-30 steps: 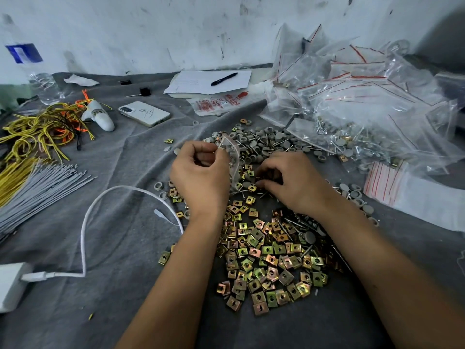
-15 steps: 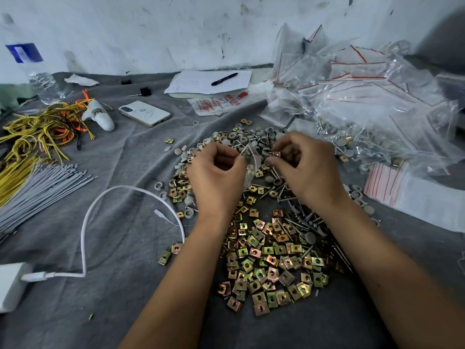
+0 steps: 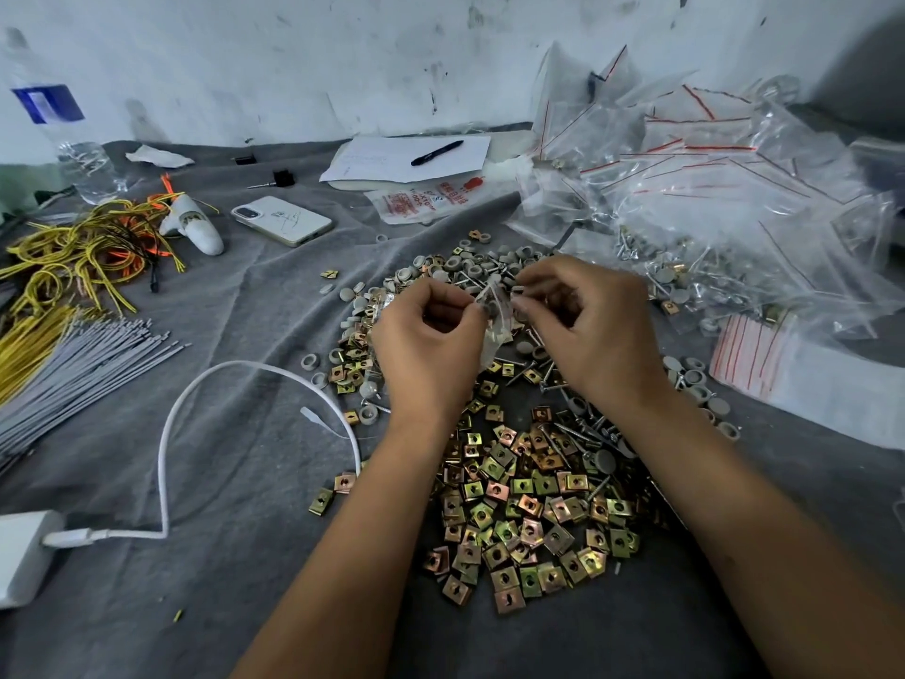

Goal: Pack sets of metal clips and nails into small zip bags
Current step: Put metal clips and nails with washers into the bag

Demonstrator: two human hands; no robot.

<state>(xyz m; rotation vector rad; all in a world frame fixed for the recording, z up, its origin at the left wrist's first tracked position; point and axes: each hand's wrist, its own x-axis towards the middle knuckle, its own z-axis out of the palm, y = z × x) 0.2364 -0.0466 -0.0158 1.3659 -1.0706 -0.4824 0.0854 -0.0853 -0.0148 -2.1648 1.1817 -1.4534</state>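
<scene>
A small clear zip bag (image 3: 495,322) hangs between both hands over the middle of the grey cloth. My left hand (image 3: 431,345) pinches its left top edge. My right hand (image 3: 590,330) pinches the right top edge, fingers curled; whether it also holds a part I cannot tell. Below my wrists lies a heap of gold and green square metal clips (image 3: 526,512). Nails and grey round caps (image 3: 460,269) are scattered beyond and beside my hands.
A pile of clear zip bags (image 3: 725,188) with red strips fills the right, with a flat stack of bags (image 3: 764,370) nearer. At left lie grey rods (image 3: 83,365), yellow wires (image 3: 63,257), a white cable (image 3: 166,463) and charger. A phone (image 3: 281,220), paper and pen lie behind.
My right hand left the clip heap and rose to the bag. Both hands moved up and away from me, and now pinch the bag's top together.
</scene>
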